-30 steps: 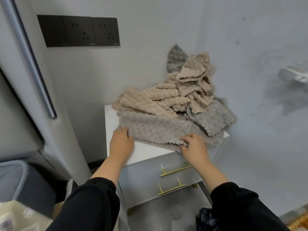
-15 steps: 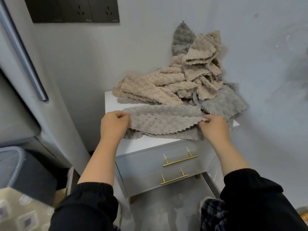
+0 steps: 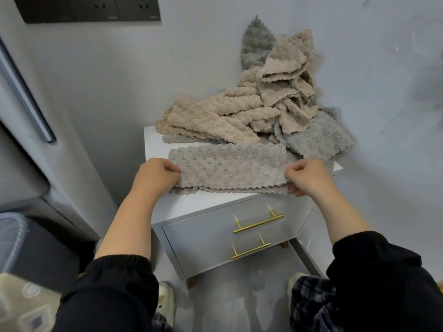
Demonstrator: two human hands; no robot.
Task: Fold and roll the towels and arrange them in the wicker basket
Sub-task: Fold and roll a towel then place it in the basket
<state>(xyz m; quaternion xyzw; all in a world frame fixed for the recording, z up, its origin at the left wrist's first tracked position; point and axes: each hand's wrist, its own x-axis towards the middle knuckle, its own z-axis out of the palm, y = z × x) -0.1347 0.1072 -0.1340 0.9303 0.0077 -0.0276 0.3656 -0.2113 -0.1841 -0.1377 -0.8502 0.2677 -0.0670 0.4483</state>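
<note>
Left hand (image 3: pixel 155 174) and right hand (image 3: pixel 309 176) pinch the grey towel (image 3: pixel 230 168) by its ends; I see it stretched nine-to-three on the white nightstand (image 3: pixel 203 202), grey walls (image 3: pixel 107 80) behind.

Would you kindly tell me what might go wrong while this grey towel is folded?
The grey towel, pinched by the left hand and right hand, sits near the front edge of the nightstand and may slip off. The loose pile behind crowds it; its overhanging towel at the right could fall if nudged.

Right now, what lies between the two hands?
In the head view, the grey towel, folded on the cabinet; left hand and right hand pinch its ends.
</note>
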